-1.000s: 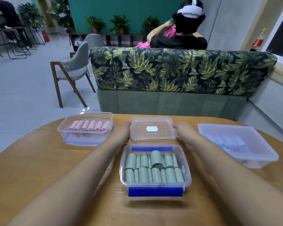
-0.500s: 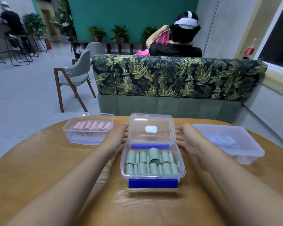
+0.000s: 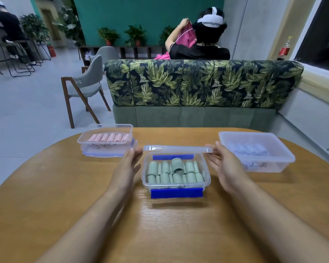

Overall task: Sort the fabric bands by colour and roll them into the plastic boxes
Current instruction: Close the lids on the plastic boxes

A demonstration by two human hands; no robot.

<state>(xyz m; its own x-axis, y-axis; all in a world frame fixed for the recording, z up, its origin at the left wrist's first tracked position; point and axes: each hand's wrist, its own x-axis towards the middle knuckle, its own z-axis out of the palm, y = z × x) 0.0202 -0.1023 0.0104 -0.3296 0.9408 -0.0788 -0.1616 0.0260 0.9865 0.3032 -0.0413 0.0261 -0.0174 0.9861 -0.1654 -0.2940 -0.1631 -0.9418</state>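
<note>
A clear plastic box (image 3: 207, 179) with blue clips stands in the middle of the wooden table, filled with rolled green fabric bands (image 3: 171, 172). Its clear lid (image 3: 177, 149) hovers level just above the box's back rim, seen edge-on. My left hand (image 3: 128, 166) touches the lid's left end with straight fingers. My right hand (image 3: 223, 166) touches its right end the same way. Rolled pink bands (image 3: 110, 137) lie in a clear box (image 3: 84, 143) at the back left. Pale blue rolls (image 3: 248, 149) lie in a larger clear box (image 3: 281, 164) at the right.
The round wooden table (image 3: 46, 186) ends just behind the boxes. Beyond it stands a leaf-patterned sofa (image 3: 198, 82) with a person seated behind it, and a grey chair (image 3: 85, 86) at the left.
The lid, which lay flat on the table behind the green box, has been tipped up and brought forward over the box by both hands. The view has tilted upward.
</note>
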